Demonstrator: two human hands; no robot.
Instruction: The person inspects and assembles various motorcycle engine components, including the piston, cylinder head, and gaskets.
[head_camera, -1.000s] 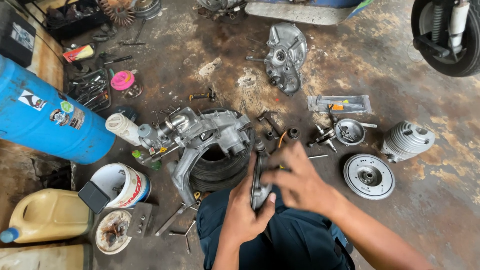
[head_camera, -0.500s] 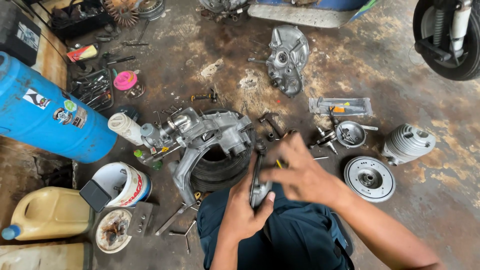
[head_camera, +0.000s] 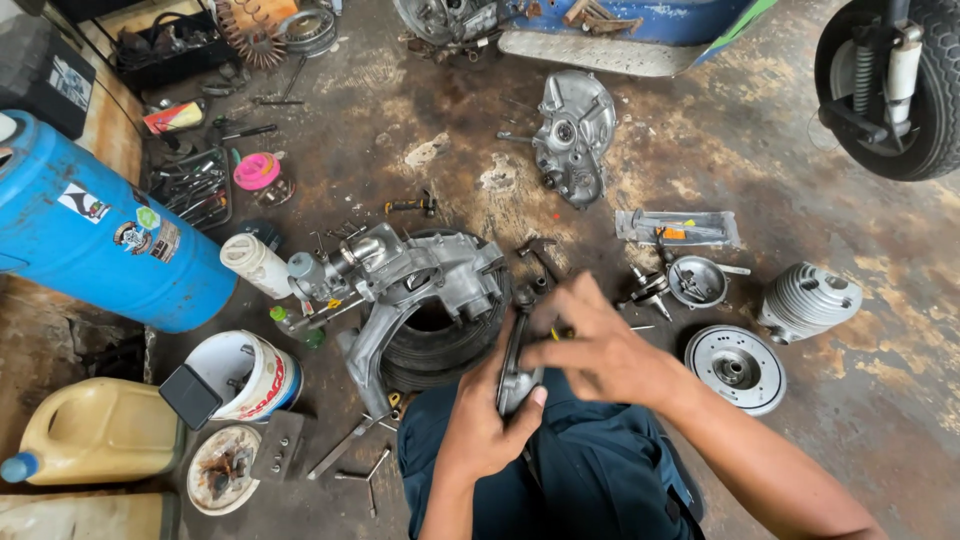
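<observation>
Oil-stained workshop floor (head_camera: 760, 150), engine casing (head_camera: 420, 290) on tyre; left hand (head_camera: 485, 425) gripping metal part (head_camera: 515, 365), right hand (head_camera: 600, 350) now closed over its top, pinching

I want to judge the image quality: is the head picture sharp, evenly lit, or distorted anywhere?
Head view: soft, even daylight with faint shadows only; the engine casing and finned cylinder are sharp; the right hand is slightly motion-blurred over the dark metal part held by the left hand; wide-angle lens bends the blue drum at the edge.
</observation>
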